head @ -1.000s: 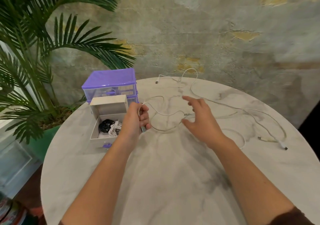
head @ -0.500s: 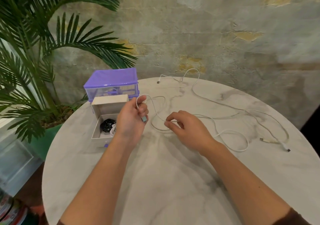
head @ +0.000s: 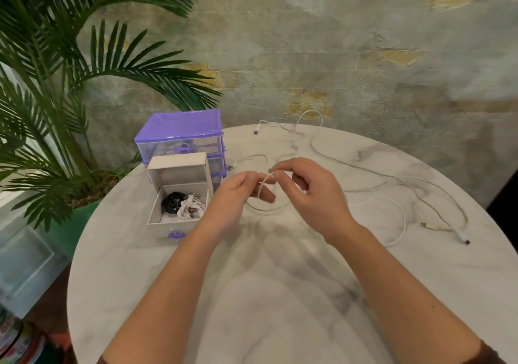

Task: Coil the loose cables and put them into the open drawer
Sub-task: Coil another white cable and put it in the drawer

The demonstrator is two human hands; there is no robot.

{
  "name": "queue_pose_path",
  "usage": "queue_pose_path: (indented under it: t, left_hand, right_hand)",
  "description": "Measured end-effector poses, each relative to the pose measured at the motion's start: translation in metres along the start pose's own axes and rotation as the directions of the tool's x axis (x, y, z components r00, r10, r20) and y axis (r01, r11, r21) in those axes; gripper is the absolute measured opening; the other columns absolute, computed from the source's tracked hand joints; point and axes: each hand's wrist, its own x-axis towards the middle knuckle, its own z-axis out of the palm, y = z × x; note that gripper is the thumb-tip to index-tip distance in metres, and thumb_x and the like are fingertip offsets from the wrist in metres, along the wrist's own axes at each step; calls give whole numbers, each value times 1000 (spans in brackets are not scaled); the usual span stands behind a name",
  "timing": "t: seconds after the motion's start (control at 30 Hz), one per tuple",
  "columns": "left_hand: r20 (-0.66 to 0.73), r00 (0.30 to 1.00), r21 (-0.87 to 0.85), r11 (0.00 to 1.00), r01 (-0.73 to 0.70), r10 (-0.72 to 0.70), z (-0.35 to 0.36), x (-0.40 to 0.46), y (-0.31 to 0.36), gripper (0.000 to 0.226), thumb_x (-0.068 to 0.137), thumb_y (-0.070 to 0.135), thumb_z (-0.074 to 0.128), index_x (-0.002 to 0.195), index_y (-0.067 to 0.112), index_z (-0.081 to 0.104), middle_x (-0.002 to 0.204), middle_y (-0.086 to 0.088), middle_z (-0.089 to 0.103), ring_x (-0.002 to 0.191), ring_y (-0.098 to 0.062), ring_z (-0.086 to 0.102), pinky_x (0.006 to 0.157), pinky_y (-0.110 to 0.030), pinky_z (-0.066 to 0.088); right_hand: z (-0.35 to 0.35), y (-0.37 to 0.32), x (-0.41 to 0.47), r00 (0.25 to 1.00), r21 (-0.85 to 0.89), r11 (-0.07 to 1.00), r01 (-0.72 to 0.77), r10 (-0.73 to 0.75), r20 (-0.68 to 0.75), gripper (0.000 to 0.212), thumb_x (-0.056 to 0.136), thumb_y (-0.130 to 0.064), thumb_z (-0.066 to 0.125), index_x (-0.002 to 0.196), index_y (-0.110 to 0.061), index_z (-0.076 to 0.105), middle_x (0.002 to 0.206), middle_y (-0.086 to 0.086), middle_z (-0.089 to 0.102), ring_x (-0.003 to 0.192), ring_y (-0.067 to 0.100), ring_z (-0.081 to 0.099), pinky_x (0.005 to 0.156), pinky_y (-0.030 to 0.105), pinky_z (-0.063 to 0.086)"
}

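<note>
A: Two coils already lie in the open drawer (head: 179,208), one black (head: 171,202), one white (head: 190,206); the drawer stands near the worktop's (head: 280,293) left edge, in front of the purple drawer unit (head: 180,136).

B: Grip state?

A: Left hand (head: 235,195) has fingers curled round the first small turns of the white cable (head: 364,167). Right hand (head: 311,192) pinches the same cable between thumb and fingertips, just beside the left, the two almost touching.

B: Where does the slack lie?

A: All to the right and far side. From the hands it trails toward the worktop's right edge, loops there, and another run reaches the far edge. Plugs lie near the right edge (head: 462,237) and the far edge (head: 256,132). Whether this is one cable or several, cannot tell.

B: Judgement for the next move?

A: Long axis of the slack runs left to right, so the right hand is nearer to feed it in; left hand, nearer the drawer, would hold the coil. Risk: loops snagging each other
</note>
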Motion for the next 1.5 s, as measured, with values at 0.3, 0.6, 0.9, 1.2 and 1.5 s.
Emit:
queue_pose_path:
  t: [0.3, 0.6, 0.9, 1.2, 1.5]
  left_hand:
    - [224, 972, -454, 874, 173, -76, 7, -1, 5, 40, 103, 23, 33, 91, 4, 66, 58, 3, 25, 50, -11, 26, 61, -27, 22]
    - [57, 986, -781, 608, 141, -156, -6, 1, 11, 31, 102, 31, 40, 96, 12, 63, 52, 8, 34, 52, -7, 47, 80, -25, 40]
    - [-99, 995, -506, 861, -42, -9, -8, -1, 11, 38, 105, 32, 32, 130, 17, 55, 100, 7, 73, 109, -12, 66, 86, -18, 47]
    - [-177, 981, -229, 966, -122, 82, -7, -2, 8, 38, 103, 34, 38, 93, 44, 74, 142, 10, 52, 112, 4, 60, 105, -24, 38]
    - [30, 1000, -122, 993, 0, 3, 2, -6, 8, 35, 103, 22, 39, 101, 6, 70, 68, 7, 65, 79, 4, 65, 84, -16, 39]
  right_hand:
    - [-4, 2, 2, 949, 17, 971, -240, 238, -206, 27, 79, -55, 71, 73, -29, 68, 54, -22, 49, 59, 9, 44, 55, 27, 33]
    - [11, 6, -3, 934, -286, 933, -217, 284, 219, 36, 102, -47, 33, 120, -37, 63, 93, -12, 62, 92, 13, 58, 73, 32, 43]
    - [9, -4, -5, 944, -455, 879, -145, 260, 202, 40, 92, -62, 44, 93, -37, 75, 81, -9, 69, 81, 12, 59, 62, 29, 38]
    - [13, -11, -12, 938, -422, 902, 92, 64, 341, 37, 87, -40, 40, 64, -13, 52, 58, 3, 49, 60, 19, 47, 56, 33, 38]
    - [-2, -7, -6, 998, -145, 988, 52, -49, 29, 19, 92, -32, 44, 80, -34, 59, 80, -22, 61, 74, 0, 53, 65, 19, 41]
